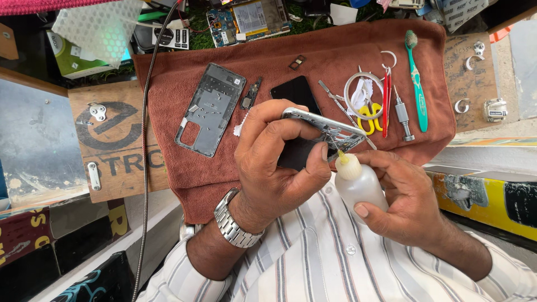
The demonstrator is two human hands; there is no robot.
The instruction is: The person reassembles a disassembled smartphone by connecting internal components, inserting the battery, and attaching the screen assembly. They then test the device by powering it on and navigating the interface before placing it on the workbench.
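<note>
**A:** What does the work surface look like?

**B:** A rust-brown towel (279, 56) is spread over a cluttered tabletop (120, 140) of worn wood with faded painted lettering. A grey cable (146, 140) runs down the towel's left edge. Beyond the towel's far edge lies an opened device with a bare circuit board (249, 21), and a sheet of white honeycomb packing (100, 28) sits at the far left.

**A:** And on the towel?

**B:** To the left lies a grey phone back frame (210, 109), with a dark phone (295, 92) flat near the middle. To the right are yellow-handled scissors (369, 114), a red-handled tool (386, 100), a small metal screwdriver (403, 114) and a green toothbrush (417, 78), laid side by side. Nothing blocks the hands.

**A:** What are the hands doing?

**B:** The left hand (274, 162), with a metal watch (235, 221) on the wrist, has its fingers (263, 120) curled around a phone body (324, 131), thumb pressed to its near edge, holding it tilted above the towel. The right hand (403, 196) wraps its fingers around a small translucent squeeze bottle (361, 187). The bottle's yellowish nozzle (342, 159) points up at the phone body's lower corner, touching or just short of it; I cannot tell which. Both hands are close over the person's striped shirt (324, 257).
</note>
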